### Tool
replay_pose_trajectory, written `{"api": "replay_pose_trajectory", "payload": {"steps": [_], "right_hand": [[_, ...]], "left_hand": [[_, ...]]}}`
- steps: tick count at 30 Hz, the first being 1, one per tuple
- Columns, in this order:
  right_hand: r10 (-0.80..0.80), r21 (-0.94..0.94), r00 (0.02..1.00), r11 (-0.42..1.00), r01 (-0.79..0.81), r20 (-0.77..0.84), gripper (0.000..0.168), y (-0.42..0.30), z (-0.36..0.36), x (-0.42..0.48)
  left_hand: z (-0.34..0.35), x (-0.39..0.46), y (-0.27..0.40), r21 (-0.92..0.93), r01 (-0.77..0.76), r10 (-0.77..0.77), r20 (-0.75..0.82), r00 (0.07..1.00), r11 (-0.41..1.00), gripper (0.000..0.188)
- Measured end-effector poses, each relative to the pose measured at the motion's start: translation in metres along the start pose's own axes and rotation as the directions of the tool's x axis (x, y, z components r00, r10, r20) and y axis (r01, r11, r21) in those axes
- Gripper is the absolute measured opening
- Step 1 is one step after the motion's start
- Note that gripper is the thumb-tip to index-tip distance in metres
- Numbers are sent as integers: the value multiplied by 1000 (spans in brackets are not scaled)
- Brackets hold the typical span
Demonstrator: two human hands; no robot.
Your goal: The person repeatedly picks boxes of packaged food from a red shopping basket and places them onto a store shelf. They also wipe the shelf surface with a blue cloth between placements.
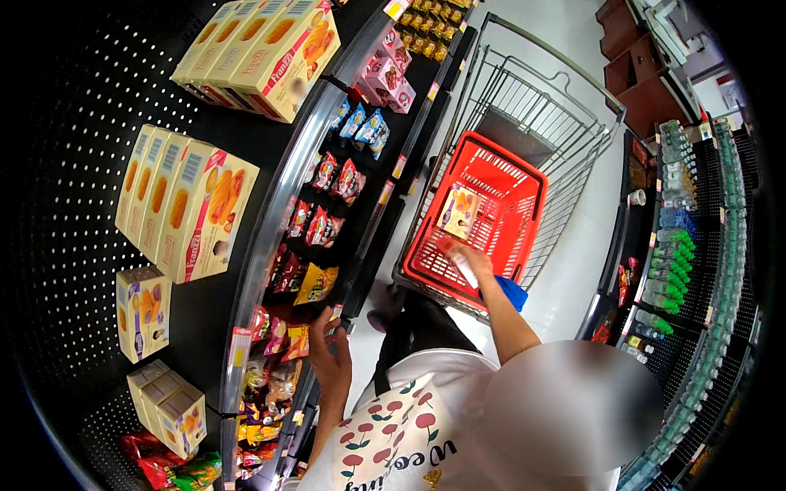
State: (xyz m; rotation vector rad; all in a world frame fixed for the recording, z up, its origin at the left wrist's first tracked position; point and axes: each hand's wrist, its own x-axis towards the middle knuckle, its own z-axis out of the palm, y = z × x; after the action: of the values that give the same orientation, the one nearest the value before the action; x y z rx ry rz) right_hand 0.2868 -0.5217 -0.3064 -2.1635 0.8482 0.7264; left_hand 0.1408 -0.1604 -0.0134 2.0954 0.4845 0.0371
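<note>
A red plastic shopping basket (533, 230) sits in a wire shopping cart (568, 230) before me. Inside it lies a cream Franzzi biscuit box (459, 212) with a purple band. My right hand (476, 261) reaches over the basket's near end, with a small blurred white item (465, 271) in its grip; what it is I cannot tell. Beside the shelf on the left, my left hand (330, 347) has its fingers apart and nothing visible in it. Close to its fingertips are a yellow snack bag (316, 283) and several bright packets (298, 340).
Cream Franzzi boxes (209, 215) stand in rows on the black left shelf (206, 331). Red candy bags (324, 227) and pink boxes (390, 80) fill lower tiers. Bottles (669, 264) line the right shelf. A blue object (511, 293) is at the basket's near right corner.
</note>
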Motion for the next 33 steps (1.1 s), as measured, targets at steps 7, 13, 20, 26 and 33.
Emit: {"api": "replay_pose_trajectory", "payload": {"steps": [7,13,20,26,33], "right_hand": [[-271,789,889,596,-146,369,77,-5,-126,-77],[-561,875,672,334,-351,483,80,-80,-147,-186],[-586,749,482,395,-532,651,73,-114,-92,-240],[-599,727,414,582,-363,686,76,-158,-56,-278],[-822,682,289,569,459,492,70,-236,-25,-375]], "left_hand": [[-1,-4,-6,-232,18,-5,57,998,973,47],[-2,4,3,-394,1,77,182,980,919,58],[-41,12,21,-292,-60,122,201,972,955,72],[-92,-16,-7,-451,-8,103,187,977,892,59],[-134,-62,-37,-624,-143,6,-217,976,768,57]]}}
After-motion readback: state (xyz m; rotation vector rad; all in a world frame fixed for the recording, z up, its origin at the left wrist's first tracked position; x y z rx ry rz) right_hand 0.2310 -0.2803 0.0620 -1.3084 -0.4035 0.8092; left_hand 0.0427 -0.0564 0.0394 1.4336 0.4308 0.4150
